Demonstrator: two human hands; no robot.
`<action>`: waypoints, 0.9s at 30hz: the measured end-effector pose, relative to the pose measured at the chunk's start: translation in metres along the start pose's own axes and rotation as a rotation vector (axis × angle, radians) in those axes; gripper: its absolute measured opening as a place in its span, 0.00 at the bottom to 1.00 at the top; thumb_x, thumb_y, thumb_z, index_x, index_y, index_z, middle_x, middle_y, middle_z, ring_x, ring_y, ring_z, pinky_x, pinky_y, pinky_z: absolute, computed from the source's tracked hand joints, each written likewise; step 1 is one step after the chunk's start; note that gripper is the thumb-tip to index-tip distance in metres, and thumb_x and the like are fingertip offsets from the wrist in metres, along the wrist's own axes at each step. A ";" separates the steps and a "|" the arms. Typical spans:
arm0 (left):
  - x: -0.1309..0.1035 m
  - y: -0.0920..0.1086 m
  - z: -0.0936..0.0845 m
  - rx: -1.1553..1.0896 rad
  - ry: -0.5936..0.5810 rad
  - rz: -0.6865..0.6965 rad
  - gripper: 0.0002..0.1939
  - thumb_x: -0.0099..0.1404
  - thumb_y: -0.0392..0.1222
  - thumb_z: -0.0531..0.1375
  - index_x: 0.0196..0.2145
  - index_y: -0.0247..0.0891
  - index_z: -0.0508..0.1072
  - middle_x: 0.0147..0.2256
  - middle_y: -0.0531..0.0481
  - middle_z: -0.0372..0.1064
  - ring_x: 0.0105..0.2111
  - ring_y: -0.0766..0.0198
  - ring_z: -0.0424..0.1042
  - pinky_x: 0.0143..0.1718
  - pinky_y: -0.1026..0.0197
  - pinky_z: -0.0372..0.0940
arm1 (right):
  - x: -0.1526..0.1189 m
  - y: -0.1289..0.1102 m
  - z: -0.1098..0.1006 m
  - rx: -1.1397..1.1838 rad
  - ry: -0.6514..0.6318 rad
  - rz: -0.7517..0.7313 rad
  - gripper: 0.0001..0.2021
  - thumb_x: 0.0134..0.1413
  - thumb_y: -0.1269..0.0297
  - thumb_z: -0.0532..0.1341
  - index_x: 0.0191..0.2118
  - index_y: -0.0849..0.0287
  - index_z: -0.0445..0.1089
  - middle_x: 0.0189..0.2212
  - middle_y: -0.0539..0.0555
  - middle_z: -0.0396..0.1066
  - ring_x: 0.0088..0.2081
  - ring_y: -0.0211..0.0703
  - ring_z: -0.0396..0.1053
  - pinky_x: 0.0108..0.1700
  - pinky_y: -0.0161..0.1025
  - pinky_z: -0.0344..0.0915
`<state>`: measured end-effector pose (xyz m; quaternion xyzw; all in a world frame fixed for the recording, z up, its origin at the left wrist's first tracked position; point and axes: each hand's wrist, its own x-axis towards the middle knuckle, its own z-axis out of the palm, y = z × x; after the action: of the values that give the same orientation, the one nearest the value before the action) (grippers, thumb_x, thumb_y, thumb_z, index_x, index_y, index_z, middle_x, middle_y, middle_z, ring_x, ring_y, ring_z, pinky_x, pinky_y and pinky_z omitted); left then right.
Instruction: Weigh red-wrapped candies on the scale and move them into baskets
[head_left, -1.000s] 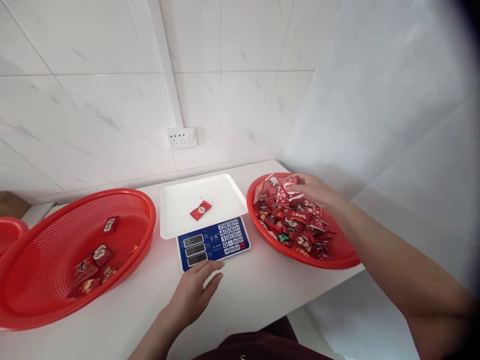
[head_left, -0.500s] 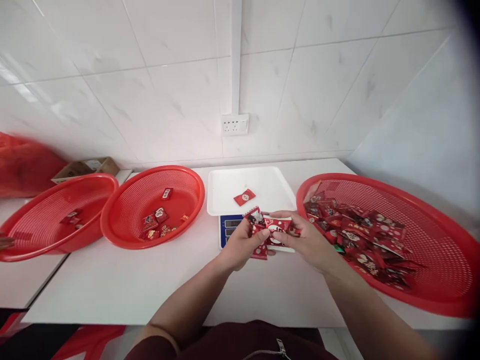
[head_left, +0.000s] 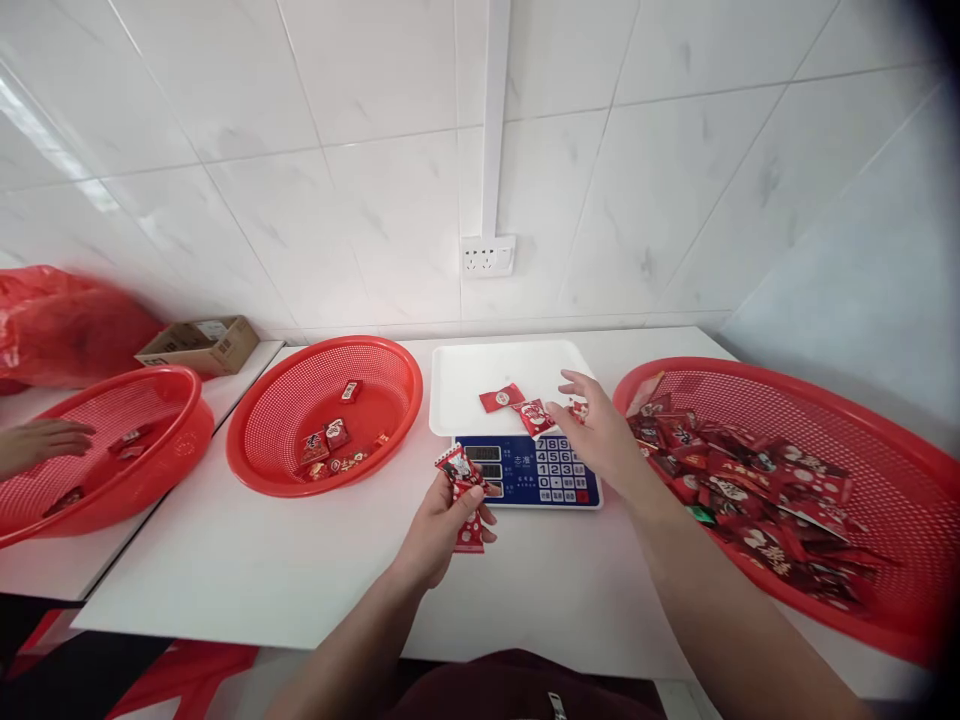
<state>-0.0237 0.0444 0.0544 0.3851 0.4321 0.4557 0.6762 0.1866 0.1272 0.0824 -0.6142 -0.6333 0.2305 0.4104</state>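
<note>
My left hand [head_left: 442,520] is closed around a few small red snack packets [head_left: 469,530], held just in front of the scale. Over the right part of the white weighing tray [head_left: 457,365] is my right hand [head_left: 604,430], its fingers spread apart. A red and white packet [head_left: 532,416] lies at the tray's front edge, right by my right thumb. Part of another packet [head_left: 578,409] shows beneath those fingers. Farther left on the tray rests a flat red packet [head_left: 501,398]. The blue scale panel [head_left: 525,462] with its keys faces me.
To the right stands a big red basket [head_left: 919,510] heaped with packets. Another red basket [head_left: 251,400] at left holds several packets. Beyond it, a co-worker's hand [head_left: 49,443] reaches over a third basket [head_left: 176,440]. A cardboard box [head_left: 199,345] and red bag [head_left: 75,325] are behind.
My hands have parted: the left moved left and down with packets, the right moved up over the tray. A red and white packet now lies at the tray's edge. The co-worker's hand reached farther in.
</note>
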 end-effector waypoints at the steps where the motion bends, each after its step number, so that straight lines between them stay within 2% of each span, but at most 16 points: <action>1: -0.002 -0.003 -0.002 0.019 -0.024 -0.021 0.21 0.58 0.51 0.61 0.44 0.38 0.62 0.41 0.45 0.68 0.29 0.69 0.68 0.28 0.62 0.69 | -0.003 0.004 0.000 0.060 -0.016 0.024 0.24 0.53 0.58 0.57 0.56 0.52 0.56 0.52 0.59 0.64 0.48 0.50 0.68 0.49 0.49 0.65; 5: -0.007 -0.013 -0.004 0.065 -0.121 -0.130 0.21 0.57 0.51 0.62 0.42 0.37 0.63 0.40 0.45 0.68 0.28 0.69 0.68 0.28 0.63 0.69 | -0.011 0.005 0.004 0.223 -0.106 0.075 0.18 0.53 0.63 0.56 0.50 0.52 0.56 0.51 0.57 0.66 0.52 0.48 0.66 0.54 0.49 0.61; 9: -0.006 -0.015 0.001 0.099 -0.185 -0.158 0.21 0.57 0.52 0.62 0.41 0.36 0.64 0.41 0.45 0.68 0.28 0.70 0.68 0.28 0.63 0.68 | 0.006 -0.018 0.012 0.187 -0.171 -0.078 0.18 0.56 0.63 0.53 0.53 0.52 0.55 0.54 0.56 0.64 0.58 0.46 0.59 0.57 0.48 0.57; 12: -0.006 -0.015 0.002 0.104 -0.221 -0.148 0.21 0.57 0.51 0.62 0.42 0.37 0.63 0.41 0.45 0.68 0.29 0.70 0.68 0.29 0.63 0.68 | 0.018 -0.035 0.017 0.090 -0.131 -0.205 0.24 0.56 0.60 0.55 0.58 0.53 0.52 0.61 0.57 0.55 0.62 0.48 0.51 0.61 0.50 0.52; 14: -0.007 -0.016 0.000 0.129 -0.233 -0.144 0.21 0.58 0.51 0.61 0.43 0.37 0.63 0.42 0.45 0.68 0.29 0.70 0.68 0.29 0.63 0.67 | 0.012 -0.040 0.017 0.039 -0.096 -0.245 0.25 0.56 0.58 0.55 0.59 0.53 0.53 0.62 0.57 0.53 0.63 0.50 0.49 0.62 0.51 0.49; 16: -0.010 -0.017 -0.005 0.198 -0.232 -0.158 0.20 0.59 0.51 0.59 0.44 0.37 0.62 0.43 0.44 0.68 0.28 0.70 0.68 0.28 0.64 0.66 | -0.007 -0.039 0.014 0.070 -0.207 -0.243 0.22 0.58 0.56 0.54 0.58 0.51 0.57 0.59 0.56 0.59 0.60 0.50 0.56 0.59 0.50 0.55; 18: -0.014 -0.018 -0.009 0.325 -0.239 -0.186 0.19 0.61 0.51 0.57 0.45 0.37 0.63 0.40 0.46 0.68 0.27 0.71 0.67 0.25 0.67 0.63 | -0.034 -0.036 0.010 0.127 -0.500 -0.227 0.20 0.57 0.55 0.56 0.55 0.47 0.62 0.53 0.54 0.66 0.52 0.48 0.66 0.51 0.46 0.65; 19: -0.016 -0.018 -0.010 0.399 -0.252 -0.190 0.17 0.61 0.50 0.56 0.44 0.37 0.64 0.37 0.48 0.68 0.26 0.71 0.66 0.24 0.67 0.61 | -0.048 -0.033 0.008 0.124 -0.640 -0.240 0.19 0.55 0.55 0.58 0.53 0.47 0.64 0.52 0.54 0.67 0.49 0.47 0.67 0.47 0.44 0.67; 21: -0.018 -0.019 -0.011 0.538 -0.311 -0.161 0.13 0.62 0.47 0.56 0.42 0.37 0.66 0.31 0.52 0.66 0.26 0.70 0.65 0.25 0.67 0.61 | -0.073 -0.028 0.006 0.072 -0.782 -0.268 0.14 0.55 0.57 0.59 0.47 0.48 0.69 0.45 0.54 0.70 0.43 0.47 0.69 0.42 0.41 0.68; 24: -0.018 -0.019 -0.008 0.631 -0.409 -0.095 0.10 0.60 0.42 0.57 0.39 0.36 0.68 0.28 0.54 0.64 0.27 0.70 0.63 0.29 0.65 0.62 | -0.092 -0.021 0.004 0.011 -0.780 -0.207 0.10 0.58 0.60 0.55 0.38 0.54 0.73 0.34 0.53 0.72 0.35 0.43 0.69 0.37 0.39 0.66; 27: -0.015 -0.018 -0.004 0.568 -0.409 -0.132 0.15 0.60 0.43 0.57 0.45 0.37 0.66 0.35 0.49 0.68 0.29 0.69 0.65 0.29 0.65 0.63 | -0.086 -0.016 -0.001 0.056 -0.711 -0.070 0.12 0.58 0.58 0.55 0.33 0.57 0.72 0.27 0.51 0.71 0.29 0.40 0.67 0.31 0.36 0.64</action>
<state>-0.0259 0.0255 0.0405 0.6123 0.4211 0.1864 0.6427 0.1707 0.0419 0.0752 -0.4622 -0.7507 0.4328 0.1888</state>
